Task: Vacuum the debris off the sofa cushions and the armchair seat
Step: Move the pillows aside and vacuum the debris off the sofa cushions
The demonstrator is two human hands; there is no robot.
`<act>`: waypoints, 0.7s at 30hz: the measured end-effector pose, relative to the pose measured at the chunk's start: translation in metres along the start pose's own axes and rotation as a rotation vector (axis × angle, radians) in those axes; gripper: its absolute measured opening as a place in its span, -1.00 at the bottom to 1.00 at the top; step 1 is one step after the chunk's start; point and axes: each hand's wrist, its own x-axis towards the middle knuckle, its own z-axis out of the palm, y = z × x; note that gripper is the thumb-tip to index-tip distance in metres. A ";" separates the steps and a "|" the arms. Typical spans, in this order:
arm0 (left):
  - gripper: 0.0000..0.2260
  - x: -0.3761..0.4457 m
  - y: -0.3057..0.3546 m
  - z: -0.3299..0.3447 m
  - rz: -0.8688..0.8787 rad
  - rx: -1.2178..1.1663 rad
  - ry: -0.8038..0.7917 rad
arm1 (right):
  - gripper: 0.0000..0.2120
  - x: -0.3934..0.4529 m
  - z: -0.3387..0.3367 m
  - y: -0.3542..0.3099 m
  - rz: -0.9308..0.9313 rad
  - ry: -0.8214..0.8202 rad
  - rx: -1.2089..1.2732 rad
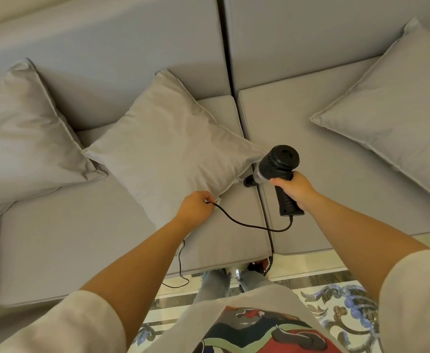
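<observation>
My right hand point(295, 191) has its fingers wrapped around the black grip of the handheld vacuum point(279, 171), which feels to me like a stiff plastic tool, probably light enough for one hand and top-heavy toward the round motor housing, so low on the grip is the sensible place to hold it. Its nozzle point(249, 180) points down toward the sofa point(336, 154), at the seam between the two seat cushions and just beside the near corner of the middle pillow point(168, 146). My left hand point(195, 207) is curled at that pillow's near corner, pinching the thin black cord point(247, 225); whether it also grips the pillow fabric I cannot tell. The cord is limp and will likely snag, looping from the grip's base across the left seat cushion point(81, 240) to my left hand, then over the sofa's front edge toward the floor point(310, 266). The pillow looks soft and light, easy to lift by a corner. Another pillow point(28, 133) sits toward the sofa's left end and one point(392, 108) toward the right. Any debris is too small for me to make out.
</observation>
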 end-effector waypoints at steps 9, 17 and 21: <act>-0.79 -0.002 -0.003 0.003 0.019 -0.016 0.000 | -0.81 -0.001 -0.001 0.005 -0.018 0.026 -0.050; -0.79 -0.002 -0.004 0.006 0.029 -0.015 0.007 | -0.73 -0.005 -0.006 0.012 -0.012 0.054 -0.002; -0.79 -0.004 -0.004 0.011 0.027 -0.012 -0.010 | -0.78 -0.007 -0.005 0.008 0.029 -0.027 -0.120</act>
